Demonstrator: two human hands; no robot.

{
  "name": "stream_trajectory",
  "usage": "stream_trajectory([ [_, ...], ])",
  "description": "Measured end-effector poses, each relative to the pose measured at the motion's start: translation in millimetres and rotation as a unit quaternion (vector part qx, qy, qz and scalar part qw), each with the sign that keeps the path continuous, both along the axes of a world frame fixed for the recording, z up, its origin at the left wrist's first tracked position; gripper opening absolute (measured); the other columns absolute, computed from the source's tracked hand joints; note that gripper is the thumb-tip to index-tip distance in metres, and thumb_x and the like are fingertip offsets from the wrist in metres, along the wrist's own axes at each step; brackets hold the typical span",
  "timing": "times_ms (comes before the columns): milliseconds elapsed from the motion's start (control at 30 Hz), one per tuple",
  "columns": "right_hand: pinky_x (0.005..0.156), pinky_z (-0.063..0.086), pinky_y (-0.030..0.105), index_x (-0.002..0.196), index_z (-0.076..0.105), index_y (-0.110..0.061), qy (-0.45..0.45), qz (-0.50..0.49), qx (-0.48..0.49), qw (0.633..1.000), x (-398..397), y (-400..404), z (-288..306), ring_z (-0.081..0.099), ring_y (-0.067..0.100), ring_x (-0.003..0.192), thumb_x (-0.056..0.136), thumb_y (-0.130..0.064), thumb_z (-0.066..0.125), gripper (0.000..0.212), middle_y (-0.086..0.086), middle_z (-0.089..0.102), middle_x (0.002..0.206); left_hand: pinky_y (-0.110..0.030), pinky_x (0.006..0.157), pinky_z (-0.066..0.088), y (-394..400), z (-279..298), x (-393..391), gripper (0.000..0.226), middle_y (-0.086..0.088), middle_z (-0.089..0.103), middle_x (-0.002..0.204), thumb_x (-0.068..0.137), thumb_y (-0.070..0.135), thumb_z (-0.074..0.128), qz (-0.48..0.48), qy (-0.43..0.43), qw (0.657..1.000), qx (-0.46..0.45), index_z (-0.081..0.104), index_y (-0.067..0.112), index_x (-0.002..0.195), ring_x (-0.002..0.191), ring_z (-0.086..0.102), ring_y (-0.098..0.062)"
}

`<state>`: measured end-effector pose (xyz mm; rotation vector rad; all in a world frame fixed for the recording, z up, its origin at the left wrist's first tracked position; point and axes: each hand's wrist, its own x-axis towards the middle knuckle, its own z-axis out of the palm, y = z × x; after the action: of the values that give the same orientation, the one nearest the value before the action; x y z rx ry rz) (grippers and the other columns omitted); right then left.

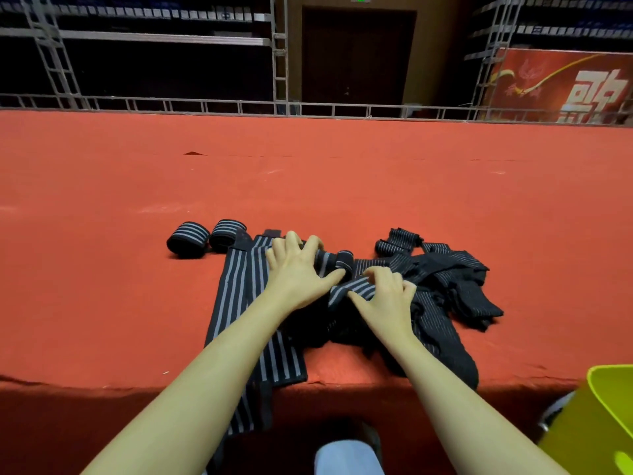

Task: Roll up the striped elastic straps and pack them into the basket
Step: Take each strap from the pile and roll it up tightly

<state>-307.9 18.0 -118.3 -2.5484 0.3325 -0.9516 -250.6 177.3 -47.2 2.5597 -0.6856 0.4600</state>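
Observation:
Black elastic straps with grey stripes lie on a red carpeted platform (pixel 308 186). Two rolled straps (pixel 187 238) (pixel 226 234) sit side by side at the left. A partly rolled strap (pixel 337 264) lies between my hands. My left hand (pixel 296 269) rests on its left end with fingers spread and the thumb against the roll. My right hand (pixel 387 296) presses curled fingertips on the strap's flat part (pixel 352 289). A flat strap (pixel 236 296) runs under my left forearm and hangs over the front edge. A tangled pile of straps (pixel 452 289) lies at the right.
A yellow-green basket (pixel 596 423) stands at the lower right, below the platform's front edge. A metal rail (pixel 308 108) and scaffolding border the far side. A red banner (pixel 561 87) hangs at the back right. My knee (pixel 346 457) shows at the bottom.

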Motion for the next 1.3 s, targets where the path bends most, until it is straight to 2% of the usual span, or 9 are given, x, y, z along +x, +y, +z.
stream_trajectory([
  [133,0.088,0.025,0.038,0.101,0.056,-0.013,0.021,-0.07,-0.029,0.997,-5,-22,-11,0.05,0.025,0.098,0.072,-0.051,0.075,0.051,0.0,0.056,0.1,-0.039,0.093,0.024,-25,-13,-2,0.064,-0.004,0.031,0.11,0.069,0.066,0.06,-0.027,-0.037,0.994,0.1,0.043,0.024,0.114,0.104,0.029,-0.026],
  [333,0.084,0.019,0.036,0.072,0.057,-0.017,0.02,-0.093,-0.029,0.995,-5,-39,-29,0.049,0.023,0.092,0.083,-0.045,0.068,0.032,-0.003,0.054,0.088,-0.04,0.096,0.025,-47,-39,-5,0.056,-0.007,0.033,0.117,0.071,0.044,0.065,-0.079,-0.027,0.977,0.198,0.047,0.021,0.118,0.107,0.031,-0.029],
  [433,0.08,0.019,0.034,0.079,0.067,-0.017,-0.03,-0.079,-0.028,0.996,-4,-42,-44,0.055,0.023,0.092,0.085,-0.032,0.06,0.017,-0.003,0.061,0.092,-0.041,0.099,0.021,-53,-46,-3,0.049,-0.005,0.033,0.122,0.078,0.042,0.06,-0.092,-0.022,0.977,0.19,0.049,0.022,0.121,0.115,0.029,-0.032],
  [600,0.088,0.022,0.034,0.108,0.068,-0.02,-0.069,-0.05,-0.007,0.996,-1,-40,-50,0.046,0.018,0.105,0.08,-0.023,0.06,0.029,0.002,0.058,0.115,-0.047,0.101,0.021,-68,-54,0,0.043,-0.004,0.035,0.132,0.088,0.04,0.05,-0.077,-0.004,0.986,0.149,0.048,0.025,0.128,0.121,0.027,-0.036],
  [700,0.092,0.021,0.035,0.115,0.066,-0.024,-0.053,-0.027,0.02,0.998,-1,-42,-49,0.048,0.022,0.108,0.082,-0.025,0.059,0.033,0.003,0.052,0.12,-0.046,0.101,0.022,-72,-63,4,0.05,-0.005,0.035,0.134,0.086,0.041,0.05,-0.092,0.009,0.979,0.182,0.045,0.025,0.133,0.122,0.028,-0.035],
  [900,0.087,0.014,0.026,0.116,0.067,-0.031,-0.059,0.001,0.02,0.998,2,-46,-52,0.041,0.012,0.108,0.084,-0.023,0.06,0.034,-0.001,0.053,0.12,-0.041,0.092,0.024,-77,-79,8,0.056,-0.002,0.045,0.119,0.08,0.057,0.043,-0.078,-0.003,0.986,0.146,0.056,0.022,0.122,0.111,0.037,-0.03],
  [1100,0.085,0.014,0.023,0.12,0.064,-0.034,-0.035,0.021,0.022,0.999,2,-47,-52,0.043,0.01,0.108,0.086,-0.029,0.058,0.035,-0.009,0.054,0.118,-0.046,0.085,0.031,-85,-86,8,0.036,-0.005,0.055,0.106,0.084,0.046,0.057,-0.048,-0.037,0.994,0.096,0.068,0.016,0.099,0.101,0.044,-0.038],
  [1167,0.087,0.015,0.024,0.117,0.064,-0.029,-0.027,0.018,0.031,0.999,2,-47,-52,0.046,0.013,0.109,0.084,-0.03,0.058,0.033,-0.008,0.054,0.119,-0.048,0.088,0.03,-86,-86,6,0.032,-0.004,0.057,0.106,0.085,0.041,0.057,-0.047,-0.033,0.995,0.081,0.07,0.015,0.098,0.106,0.042,-0.042],
  [1300,0.088,0.015,0.026,0.1,0.065,-0.021,-0.017,0.001,0.041,0.999,2,-47,-52,0.047,0.019,0.105,0.081,-0.026,0.062,0.02,-0.003,0.05,0.115,-0.045,0.1,0.014,-84,-81,7,0.031,0.005,0.054,0.116,0.093,0.035,0.049,-0.031,-0.001,0.997,0.064,0.07,0.015,0.104,0.124,0.026,-0.042],
])
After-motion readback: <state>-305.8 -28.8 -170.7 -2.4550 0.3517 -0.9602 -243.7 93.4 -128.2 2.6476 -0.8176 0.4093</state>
